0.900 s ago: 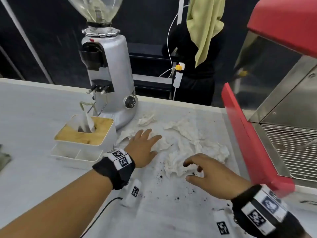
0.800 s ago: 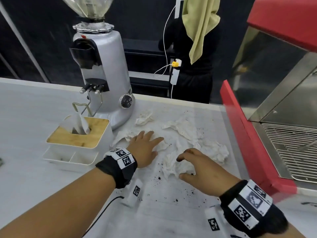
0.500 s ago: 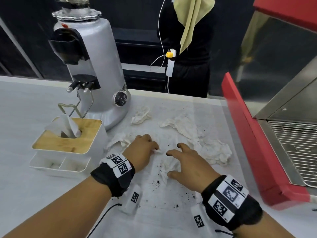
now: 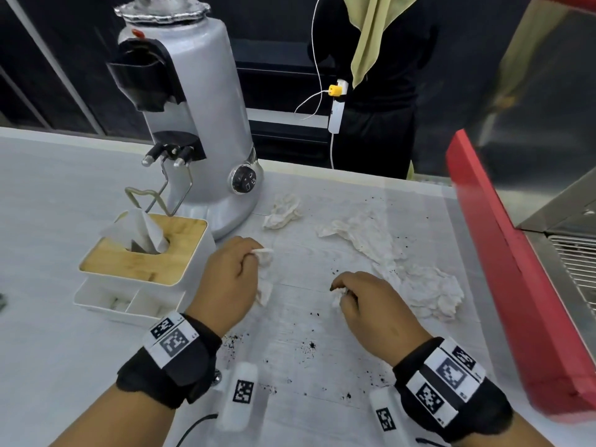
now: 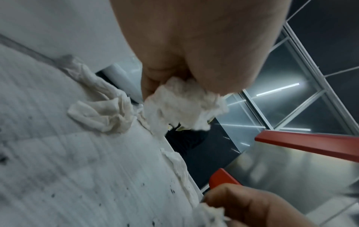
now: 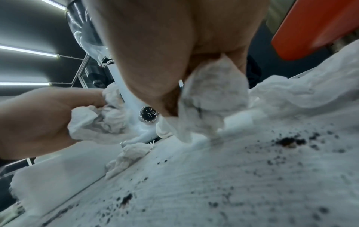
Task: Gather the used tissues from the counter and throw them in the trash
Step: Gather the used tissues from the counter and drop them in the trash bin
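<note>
Right hand fingers curled round a crumpled tissue, low over the worktop with dark specks, probably coffee grounds. Left hand grips another wad. Loose tissues lie just beside the right hand, one more farther back near the grinder. Tissue box at left.
</note>
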Demonstrator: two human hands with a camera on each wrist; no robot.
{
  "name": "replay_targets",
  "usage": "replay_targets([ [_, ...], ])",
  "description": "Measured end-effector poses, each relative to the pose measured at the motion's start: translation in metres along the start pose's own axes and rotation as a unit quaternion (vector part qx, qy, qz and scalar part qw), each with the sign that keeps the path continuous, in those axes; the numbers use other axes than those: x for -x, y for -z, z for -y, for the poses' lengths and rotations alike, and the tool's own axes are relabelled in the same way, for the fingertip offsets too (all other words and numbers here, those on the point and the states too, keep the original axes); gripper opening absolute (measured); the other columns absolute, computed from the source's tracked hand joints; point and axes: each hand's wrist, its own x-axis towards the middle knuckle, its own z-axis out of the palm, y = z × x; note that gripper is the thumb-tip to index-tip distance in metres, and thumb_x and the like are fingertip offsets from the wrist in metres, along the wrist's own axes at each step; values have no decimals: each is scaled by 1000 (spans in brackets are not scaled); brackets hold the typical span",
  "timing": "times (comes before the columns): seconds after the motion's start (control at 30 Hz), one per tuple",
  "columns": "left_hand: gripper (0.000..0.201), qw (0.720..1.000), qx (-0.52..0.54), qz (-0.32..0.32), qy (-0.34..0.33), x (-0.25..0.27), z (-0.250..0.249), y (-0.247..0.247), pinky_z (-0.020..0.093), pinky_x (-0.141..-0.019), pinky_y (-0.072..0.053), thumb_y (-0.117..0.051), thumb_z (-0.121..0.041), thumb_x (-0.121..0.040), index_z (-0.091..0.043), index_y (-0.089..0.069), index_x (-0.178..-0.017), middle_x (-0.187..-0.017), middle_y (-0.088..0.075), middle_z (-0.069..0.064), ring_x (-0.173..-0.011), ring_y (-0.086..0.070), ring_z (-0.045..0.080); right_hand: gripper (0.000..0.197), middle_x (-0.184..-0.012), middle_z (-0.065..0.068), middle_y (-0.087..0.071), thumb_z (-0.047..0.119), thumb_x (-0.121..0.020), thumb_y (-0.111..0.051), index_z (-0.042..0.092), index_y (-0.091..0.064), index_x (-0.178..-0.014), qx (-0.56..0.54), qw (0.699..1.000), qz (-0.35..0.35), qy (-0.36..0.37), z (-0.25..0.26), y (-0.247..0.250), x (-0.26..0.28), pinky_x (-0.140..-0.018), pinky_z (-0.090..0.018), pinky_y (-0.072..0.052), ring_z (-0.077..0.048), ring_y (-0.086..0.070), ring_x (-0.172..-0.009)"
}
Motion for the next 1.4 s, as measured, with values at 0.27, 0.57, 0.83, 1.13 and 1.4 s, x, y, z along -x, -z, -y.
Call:
replay_targets([
  [0.27, 46, 985, -162, 6, 61, -13, 9, -5, 25, -70, -36, -51, -40, -92, -4, -60, -65, -93, -49, -2, -70, -49, 3, 46, -54, 9, -35, 34, -101, -44, 13, -41, -60, -198, 971, -135, 15, 4, 11, 12, -53, -20, -29, -9, -36, -53],
  [0.57, 46, 963, -194, 127, 135, -15, 30, -24, 28, -67, -41, -66, -35, -84, -22, -40, -120, -111, -45, -1, -81, -54, 18, 26, -114, 10, -57, 22, -91, -68, 25, -60, -116, -96, 976, -177, -86, -36, 22, 22, -82, -3, -37, -1, -54, -100],
  [0.83, 38, 950, -232, 174, 115, -14, 37, -29, 26, -62, -36, -66, -48, -81, -17, -53, -101, -96, -54, 3, -82, -53, 19, 68, -146, -4, -33, 53, -86, -68, 37, -37, -144, 29, 969, -78, -233, -67, 28, 18, -78, -32, -52, -22, -63, -93],
  [1.13, 34, 987, -86, 118, 69, -23, 16, -22, 29, -65, -47, -56, -35, -89, -14, -59, -62, -60, -66, 0, -62, -62, 11, 13, -81, 3, -67, 22, -94, -49, 22, -63, -94, 56, 960, -56, -269, -70, 29, 16, -61, -31, -52, -18, -62, -70],
  [1.4, 24, 995, -68, 43, 55, -65, -2, -22, 13, -54, -30, -64, -11, -83, -17, -47, -100, -90, -60, -2, -71, -52, 5, 59, -51, 1, -39, 39, -92, -65, 11, -36, -49, -52, 961, -222, -156, -57, 33, 20, -52, -29, -37, -14, -38, -46],
])
